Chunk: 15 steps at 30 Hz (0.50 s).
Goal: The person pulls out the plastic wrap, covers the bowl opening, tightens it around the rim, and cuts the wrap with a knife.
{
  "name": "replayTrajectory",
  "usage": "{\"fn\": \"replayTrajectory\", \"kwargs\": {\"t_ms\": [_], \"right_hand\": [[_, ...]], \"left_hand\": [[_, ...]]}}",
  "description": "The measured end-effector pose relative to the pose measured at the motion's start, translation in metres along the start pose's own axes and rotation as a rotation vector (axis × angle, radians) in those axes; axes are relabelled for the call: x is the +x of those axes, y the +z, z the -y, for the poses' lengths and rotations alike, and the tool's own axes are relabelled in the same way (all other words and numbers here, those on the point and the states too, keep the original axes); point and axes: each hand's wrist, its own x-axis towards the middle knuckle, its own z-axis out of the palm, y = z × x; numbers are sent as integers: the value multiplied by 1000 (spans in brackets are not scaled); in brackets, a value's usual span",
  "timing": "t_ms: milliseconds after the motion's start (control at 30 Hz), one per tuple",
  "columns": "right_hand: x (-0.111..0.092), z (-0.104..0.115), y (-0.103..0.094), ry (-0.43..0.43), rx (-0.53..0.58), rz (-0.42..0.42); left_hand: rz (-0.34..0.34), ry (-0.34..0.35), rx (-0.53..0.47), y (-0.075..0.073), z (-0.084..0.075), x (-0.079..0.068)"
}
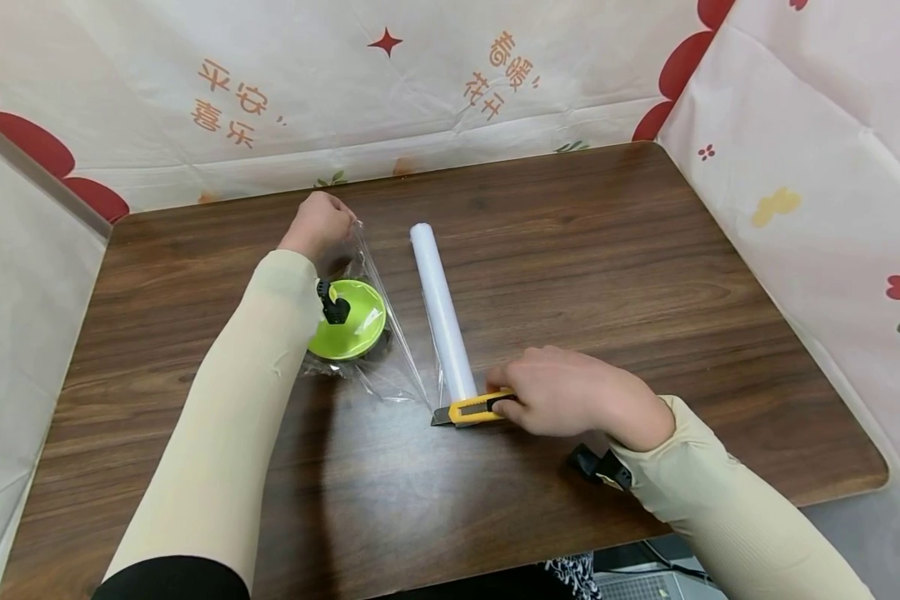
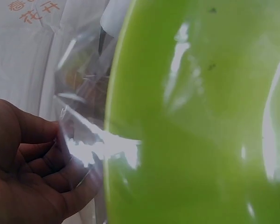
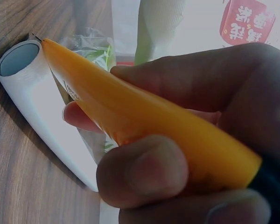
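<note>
My left hand (image 1: 319, 225) pinches the edge of a sheet of clear plastic wrap (image 2: 86, 140), its thumb and fingers gathered on the film. The wrap lies over a green bowl or dish (image 1: 356, 321), partly hidden behind my left sleeve. From there the film stretches toward a white roll of plastic wrap (image 1: 444, 312) lying on the table. My right hand (image 1: 570, 392) grips a yellow utility knife (image 1: 480, 408). Its blade is out at the roll's near end, by the film's edge. The right wrist view shows the roll's hollow core (image 3: 20, 59) close to the knife tip.
The brown wooden table (image 1: 607, 275) is bounded by white printed cloth (image 1: 420, 92) at the back and sides. Black cameras are strapped at both wrists. Below the front edge, a keyboard-like device (image 1: 637, 586) and a cable show.
</note>
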Motion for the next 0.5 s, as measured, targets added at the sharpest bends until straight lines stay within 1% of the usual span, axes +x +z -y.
{"fn": "replayTrajectory", "kwargs": {"t_ms": [233,500], "right_hand": [[-2,0,-1,1,12,-1],[-3,-1,0,-4,12,-8]], "left_hand": [[-42,0,-25,2,1,1],[-96,8,-13,1,0,-2]]}}
